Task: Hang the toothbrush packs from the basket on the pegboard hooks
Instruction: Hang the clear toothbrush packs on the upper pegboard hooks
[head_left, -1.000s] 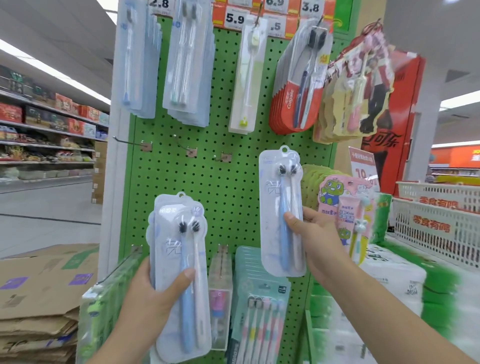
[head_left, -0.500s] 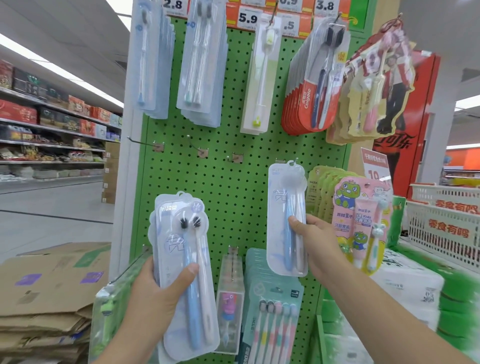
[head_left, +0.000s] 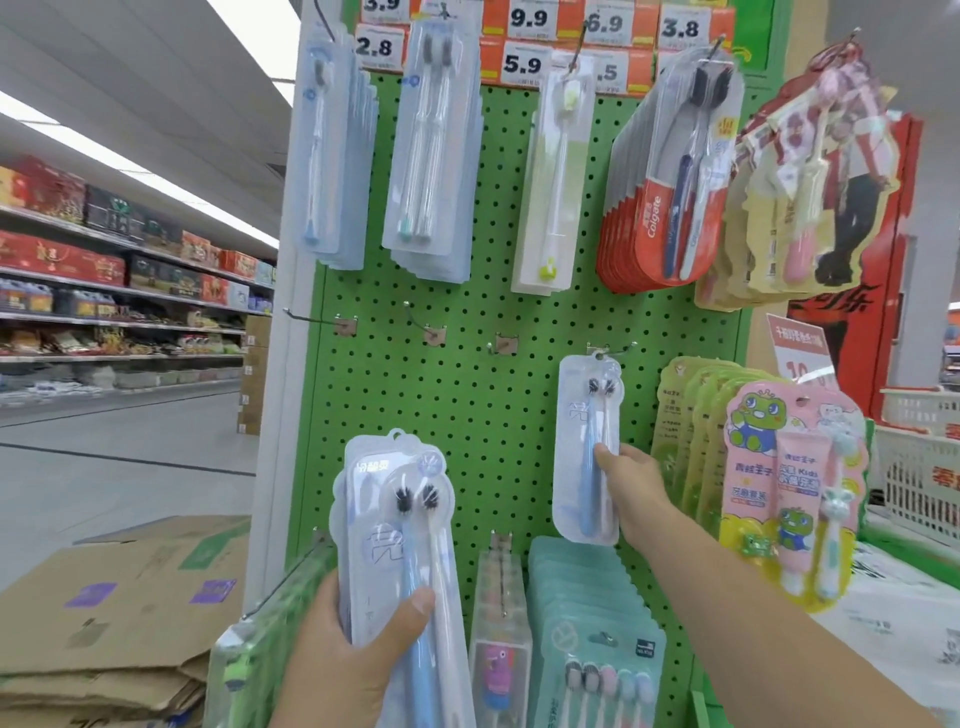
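Observation:
My right hand (head_left: 631, 480) holds a clear twin toothbrush pack (head_left: 587, 447) by its lower right side against the green pegboard (head_left: 467, 415). The pack's hang hole is at a metal hook (head_left: 605, 351) in the middle row. My left hand (head_left: 353, 649) grips a small stack of the same packs (head_left: 400, 530), upright, low and in front of the board. Three bare hooks (head_left: 332, 322) stand to the left in that row. The basket is out of sight.
Other toothbrush packs fill the top row, among them red Colgate packs (head_left: 660, 208). Kids' sets (head_left: 795, 488) hang at the right and teal multi-packs (head_left: 597, 639) below. Flattened cardboard (head_left: 104, 623) lies at the lower left. White baskets (head_left: 919, 467) stand at the far right.
My right hand has lifted its pack up and to the right until its top reached the middle-row hook. The left hand's stack stays low, about where it was.

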